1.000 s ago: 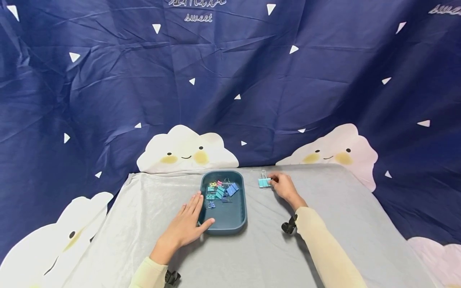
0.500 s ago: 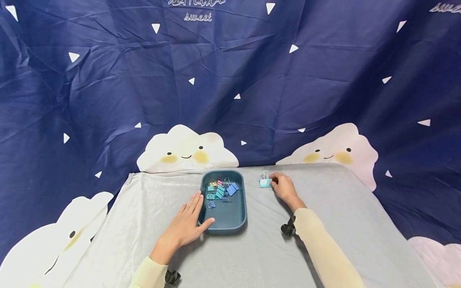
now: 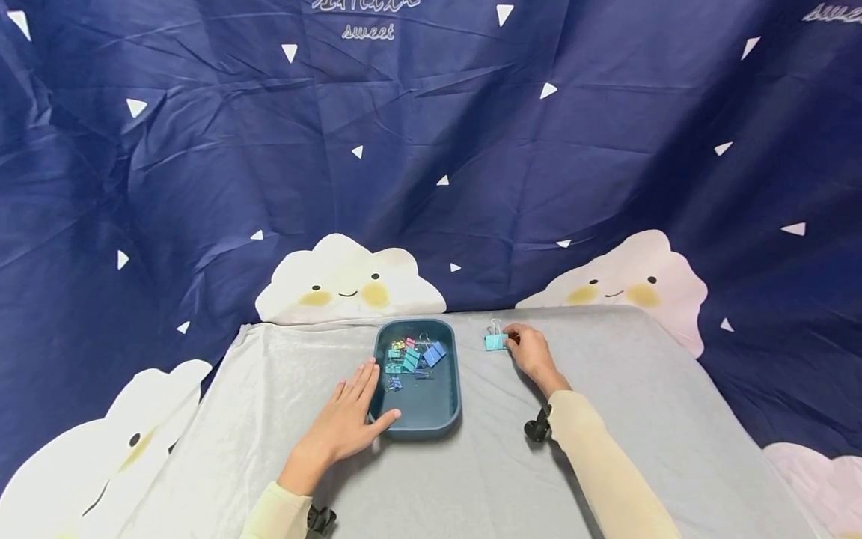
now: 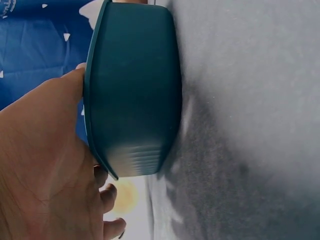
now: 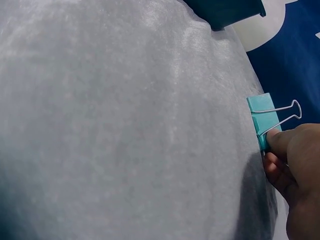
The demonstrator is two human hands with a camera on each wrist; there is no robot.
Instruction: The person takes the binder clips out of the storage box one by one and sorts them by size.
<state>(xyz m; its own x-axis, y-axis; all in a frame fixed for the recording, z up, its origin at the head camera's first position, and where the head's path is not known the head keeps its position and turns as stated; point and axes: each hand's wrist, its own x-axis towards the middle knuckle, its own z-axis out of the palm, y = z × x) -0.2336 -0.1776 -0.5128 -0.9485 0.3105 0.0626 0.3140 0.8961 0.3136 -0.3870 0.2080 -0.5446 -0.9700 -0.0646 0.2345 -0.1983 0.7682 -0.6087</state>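
Turquoise binder clip (image 3: 494,343) might twist free: my right grip (image 3: 535,355) pinches only its end. My left grip (image 3: 343,425) lies spread.

Left fingers (image 3: 364,383) extended, right fingers (image 5: 281,142) pinching, arms (image 3: 602,457) apart

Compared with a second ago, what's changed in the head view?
Barely anything: the turquoise clip gripped by the right hand sits a touch farther right in the picture, the right wrist camera slightly left. Nothing taken up or let go. Left hand still on the tray, clips inside unmoved.
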